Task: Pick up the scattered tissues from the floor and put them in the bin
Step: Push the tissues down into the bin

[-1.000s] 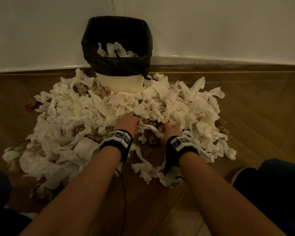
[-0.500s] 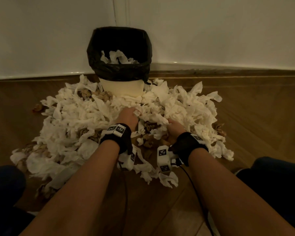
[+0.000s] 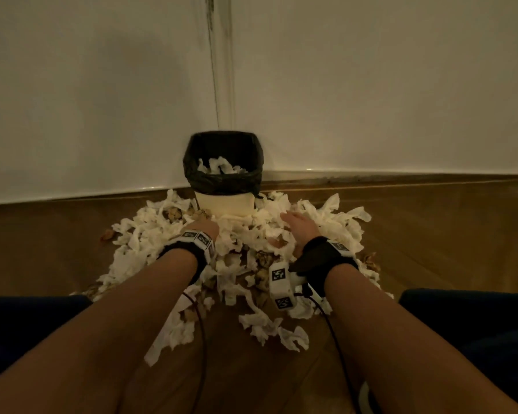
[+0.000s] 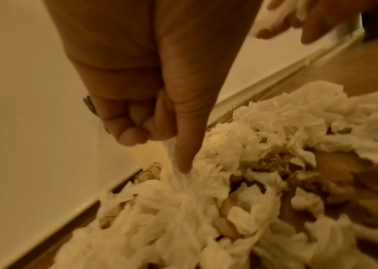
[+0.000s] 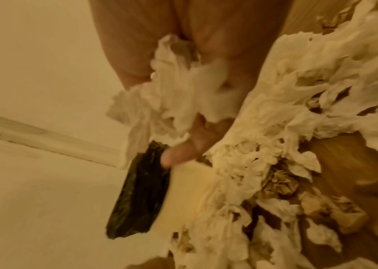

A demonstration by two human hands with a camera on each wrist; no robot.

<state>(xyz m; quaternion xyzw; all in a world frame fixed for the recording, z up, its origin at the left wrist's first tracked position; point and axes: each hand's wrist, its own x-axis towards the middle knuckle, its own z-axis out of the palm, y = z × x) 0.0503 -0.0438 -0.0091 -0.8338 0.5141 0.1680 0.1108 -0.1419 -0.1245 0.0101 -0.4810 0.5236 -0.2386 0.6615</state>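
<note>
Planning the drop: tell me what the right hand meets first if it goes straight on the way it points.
Likely the bin: the right hand, holding tissues, points toward its cream side just below the black liner. Depth is unclear, so it may brush the heaped tissues at the base first.

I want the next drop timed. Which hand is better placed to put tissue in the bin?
Probably the right hand: it already holds a wad of tissue lifted beside the bin. The left hand pinches a strand that runs down into the pile.
</note>
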